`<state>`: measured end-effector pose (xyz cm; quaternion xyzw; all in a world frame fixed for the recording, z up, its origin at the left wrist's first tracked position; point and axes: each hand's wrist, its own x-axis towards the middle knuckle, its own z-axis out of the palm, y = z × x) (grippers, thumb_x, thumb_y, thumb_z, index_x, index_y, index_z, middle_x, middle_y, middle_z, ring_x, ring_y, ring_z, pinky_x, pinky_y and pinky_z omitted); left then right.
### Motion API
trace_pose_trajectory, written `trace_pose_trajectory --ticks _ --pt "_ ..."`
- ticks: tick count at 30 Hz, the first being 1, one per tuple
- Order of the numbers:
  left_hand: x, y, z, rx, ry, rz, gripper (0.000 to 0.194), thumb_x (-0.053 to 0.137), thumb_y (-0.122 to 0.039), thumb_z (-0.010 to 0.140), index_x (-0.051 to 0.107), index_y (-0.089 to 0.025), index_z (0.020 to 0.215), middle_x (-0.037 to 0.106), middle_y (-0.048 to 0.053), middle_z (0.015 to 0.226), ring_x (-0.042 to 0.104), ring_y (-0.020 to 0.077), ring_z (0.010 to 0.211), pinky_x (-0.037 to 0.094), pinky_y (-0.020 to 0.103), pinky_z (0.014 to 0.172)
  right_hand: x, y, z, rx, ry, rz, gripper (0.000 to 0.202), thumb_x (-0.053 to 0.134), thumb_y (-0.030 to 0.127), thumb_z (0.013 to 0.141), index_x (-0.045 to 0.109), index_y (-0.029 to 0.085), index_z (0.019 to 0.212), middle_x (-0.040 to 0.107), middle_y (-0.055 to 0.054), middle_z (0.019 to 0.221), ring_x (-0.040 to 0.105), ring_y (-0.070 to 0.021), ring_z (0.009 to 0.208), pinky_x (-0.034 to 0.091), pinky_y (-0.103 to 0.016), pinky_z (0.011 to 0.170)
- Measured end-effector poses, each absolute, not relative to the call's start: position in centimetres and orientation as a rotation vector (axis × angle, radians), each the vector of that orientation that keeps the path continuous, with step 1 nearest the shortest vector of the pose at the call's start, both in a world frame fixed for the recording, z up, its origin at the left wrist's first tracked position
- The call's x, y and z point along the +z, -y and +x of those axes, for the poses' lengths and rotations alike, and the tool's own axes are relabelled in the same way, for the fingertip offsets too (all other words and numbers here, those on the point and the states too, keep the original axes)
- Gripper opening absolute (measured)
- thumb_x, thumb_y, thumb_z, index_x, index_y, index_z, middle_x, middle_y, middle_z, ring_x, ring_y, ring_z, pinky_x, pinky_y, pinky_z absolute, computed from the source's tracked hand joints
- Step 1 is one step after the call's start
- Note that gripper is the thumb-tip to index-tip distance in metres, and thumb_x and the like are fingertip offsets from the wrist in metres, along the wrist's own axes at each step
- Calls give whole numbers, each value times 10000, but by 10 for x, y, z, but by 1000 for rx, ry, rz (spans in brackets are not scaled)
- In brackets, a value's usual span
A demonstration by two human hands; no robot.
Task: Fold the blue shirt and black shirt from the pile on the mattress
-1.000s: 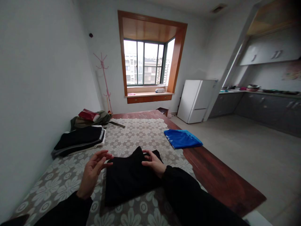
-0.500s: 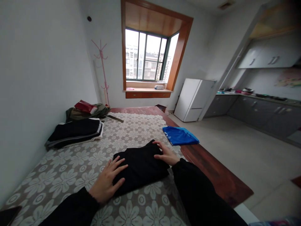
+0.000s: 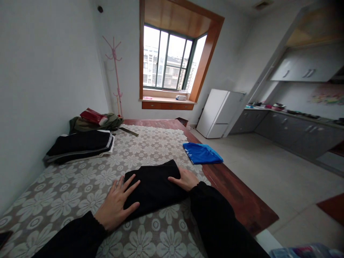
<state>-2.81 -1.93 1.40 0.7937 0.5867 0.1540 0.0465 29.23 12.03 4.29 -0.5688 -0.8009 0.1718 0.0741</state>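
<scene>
A folded black cloth (image 3: 156, 184) lies flat on the flower-patterned tablecloth (image 3: 150, 238), near the front of the table. My left hand (image 3: 116, 204) rests on its left edge, palm down with fingers spread. At the right edge of the cloth, my right hand (image 3: 185, 178) has its thumb on top, while its other fingers are tucked behind and beneath the edge, mostly hidden. The cloth sits between that thumb and those fingers.
Folded blue clothing (image 3: 202, 153) lies at the table's right edge. A stack of folded dark and white clothes (image 3: 80, 145) is at the left by the wall, with a green bag (image 3: 111, 122) and red packet (image 3: 92, 116) behind. A plastic-wrapped item (image 3: 309, 251) shows bottom right.
My right hand's fingers have gone from the top of the black cloth to behind its right edge. The view has shifted slightly. My left hand stays spread on the cloth.
</scene>
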Motion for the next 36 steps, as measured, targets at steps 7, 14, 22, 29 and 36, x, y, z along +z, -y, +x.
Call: trace_pose_trajectory --ticks 7,14,22,29,36 --pt "12 19 -29 455 -1803 2435 694 492 -588 950 235 -421 1573 268 4 1679 224 414 1522 270 717 1167 46 -117 294 527 2430 -1723 729 577 697 857 547 169 1359 723 -177 1119 678 -384 1070 487 -453 894" --pt "12 19 -30 471 -1763 2477 695 496 -557 960 223 -398 1578 271 37 1676 277 391 1510 260 710 1171 31 -116 295 641 2330 -1400 758 718 494 800 473 174 1441 624 -171 1310 590 -357 1221 457 -474 1017" --pt "13 17 -30 437 -1773 2461 665 480 -550 967 248 -400 1573 257 24 1681 264 387 1516 267 717 1166 30 -119 293 1226 1827 -1072 744 809 266 655 528 315 1343 605 -41 1274 610 -286 1170 481 -469 1024" --pt "10 17 -31 442 -1778 2455 669 475 -560 966 241 -403 1573 263 22 1679 266 377 1517 272 713 1166 31 -123 286 1864 1138 -985 852 869 358 583 506 263 1348 737 -25 968 720 -297 960 545 -475 934" --pt "8 17 -31 467 -1791 2478 700 477 -568 961 192 -408 1581 288 11 1668 256 376 1520 297 710 1156 43 -123 290 1649 1597 -1013 952 887 260 608 458 330 1455 696 -23 1227 646 -286 1151 479 -466 1066"
